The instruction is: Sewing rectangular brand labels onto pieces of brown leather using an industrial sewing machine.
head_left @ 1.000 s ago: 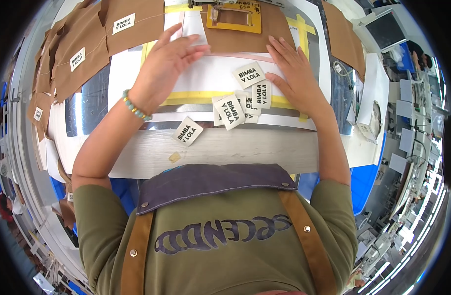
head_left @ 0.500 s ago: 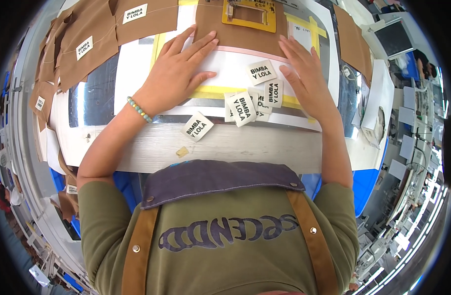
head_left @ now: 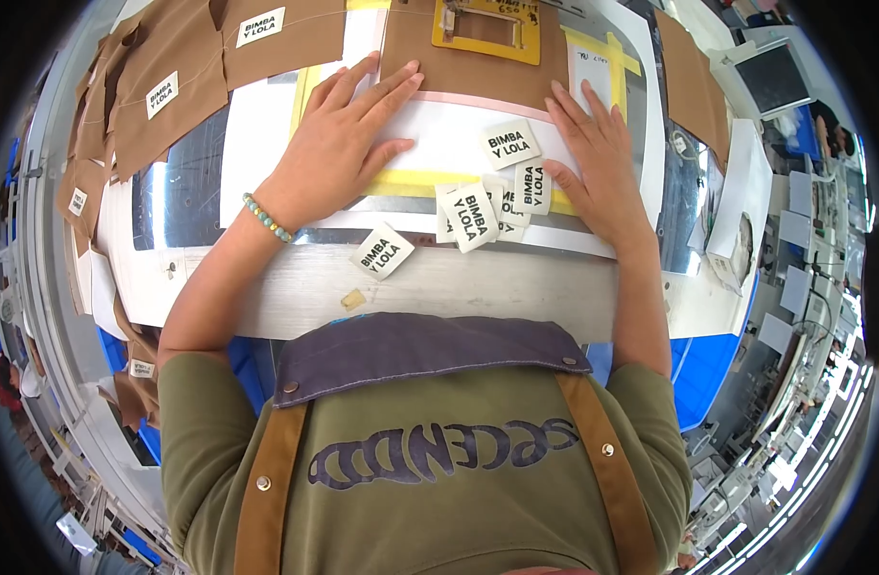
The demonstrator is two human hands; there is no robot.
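Observation:
My left hand [head_left: 334, 153] lies with fingers spread and extended, fingertips at the left edge of the brown panel [head_left: 478, 81] and on the white sheet. My right hand [head_left: 598, 168] rests open, fingertips at the panel's lower right corner, thumb beside loose white labels [head_left: 473, 216]. The panel sits under a yellow frame [head_left: 487, 56], with a pale pink strip [head_left: 468, 103] along its lower edge and yellow tape [head_left: 416, 180] below on the sheet. A single label [head_left: 382, 252] lies apart, nearer my body.
Overlapping brown pieces [head_left: 161, 120] with labels cover the table's left; another brown piece [head_left: 689, 86] lies at the right, near a small dark screen [head_left: 765, 77] and a white box [head_left: 727, 249]. Blue bins [head_left: 698, 374] sit below the pale table edge [head_left: 487, 297]. A co-worker [head_left: 823, 125] is at the far right.
My left hand has come down flatter, its fingers straightened onto the panel's left edge. My right hand has shifted slightly down relative to the panel. The whole view has shifted a little.

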